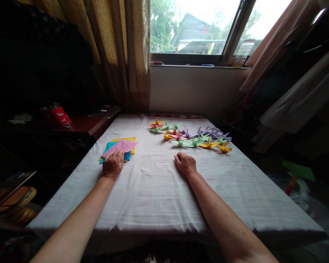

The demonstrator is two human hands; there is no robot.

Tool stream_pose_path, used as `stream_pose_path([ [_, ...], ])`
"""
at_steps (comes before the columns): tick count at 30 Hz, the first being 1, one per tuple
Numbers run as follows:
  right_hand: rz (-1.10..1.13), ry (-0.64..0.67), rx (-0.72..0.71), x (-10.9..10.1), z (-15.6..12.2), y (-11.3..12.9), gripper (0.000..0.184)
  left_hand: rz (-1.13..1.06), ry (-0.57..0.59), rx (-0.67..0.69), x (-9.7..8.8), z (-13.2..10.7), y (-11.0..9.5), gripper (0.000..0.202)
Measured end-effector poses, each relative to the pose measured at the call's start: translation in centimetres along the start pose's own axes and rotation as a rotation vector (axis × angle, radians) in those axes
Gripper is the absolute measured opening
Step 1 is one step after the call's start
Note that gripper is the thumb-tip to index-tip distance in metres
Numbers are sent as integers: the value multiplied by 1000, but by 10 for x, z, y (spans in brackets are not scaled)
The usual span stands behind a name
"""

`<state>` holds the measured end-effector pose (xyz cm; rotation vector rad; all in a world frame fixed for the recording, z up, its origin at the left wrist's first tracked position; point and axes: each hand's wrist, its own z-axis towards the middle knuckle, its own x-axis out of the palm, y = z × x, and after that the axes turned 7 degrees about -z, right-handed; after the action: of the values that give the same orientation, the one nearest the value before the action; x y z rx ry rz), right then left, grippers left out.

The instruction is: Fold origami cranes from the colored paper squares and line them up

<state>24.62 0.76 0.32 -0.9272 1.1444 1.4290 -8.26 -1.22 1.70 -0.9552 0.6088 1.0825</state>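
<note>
At the left of the table, my left hand (113, 164) is closed on the near edge of a sheet of pink paper (124, 146). The pink sheet shows a slanted edge and lifts a little over a pile of blue paper (108, 148) and yellow paper (133, 139). My right hand (185, 163) rests on the cloth near the middle, fingers curled in and nothing seen in them. Beyond it stand several folded paper cranes in green (180, 143), orange (224, 147), purple (214, 133) and red (177, 137).
A white cloth (153, 204) covers the table. To the left, a dark red desk (84, 124) bears a red cup (60, 115). Behind are a curtain (120, 54) and a window (194, 29). Clothes (287, 95) hang at the right.
</note>
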Motion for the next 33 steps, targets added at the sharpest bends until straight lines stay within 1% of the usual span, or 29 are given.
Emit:
stream_pose_path([
  [2,20,-9,-17,1,0,-1,23,-64,43,55,4,-3,-20,32],
  [4,43,-23,-43,2,-2,-3,21,-137,113,125,13,-7,-45,27],
  [5,54,-31,-62,2,-5,-4,23,-174,153,160,19,-10,-58,25],
  [8,76,-53,-140,-1,-17,-7,43,-269,256,229,33,-21,-92,24],
  [10,78,-67,-218,-3,-26,-8,50,-312,301,256,38,-27,-106,24],
  [14,36,-80,-440,-7,-36,-5,46,-382,348,322,37,-37,-115,21],
  [17,5,-27,-537,-10,-32,0,35,-419,384,379,31,-41,-115,20],
  [19,4,26,-600,-11,-29,2,26,-442,413,411,28,-41,-110,17],
  [20,13,49,-630,-12,-27,2,26,-454,427,422,27,-40,-105,16],
  [21,26,64,-652,-12,-27,2,27,-461,439,431,26,-37,-99,19],
  [23,56,72,-667,-11,-26,1,28,-454,456,434,23,-31,-81,36],
  [24,69,70,-667,-11,-26,0,28,-415,460,433,22,-27,-70,43],
  [25,81,66,-667,-11,-26,-1,28,-383,475,427,21,-22,-60,44],
  [27,102,62,-674,-10,-26,-2,27,-360,500,420,21,-15,-41,36],
  [29,122,68,-677,-11,-25,-2,27,-367,523,439,22,-11,-29,34],
  [31,128,87,-677,-13,-23,-3,28,-389,516,441,24,-10,-23,34],
  [33,118,115,-692,-15,-20,-5,31,-418,488,424,26,-10,-22,33],
])
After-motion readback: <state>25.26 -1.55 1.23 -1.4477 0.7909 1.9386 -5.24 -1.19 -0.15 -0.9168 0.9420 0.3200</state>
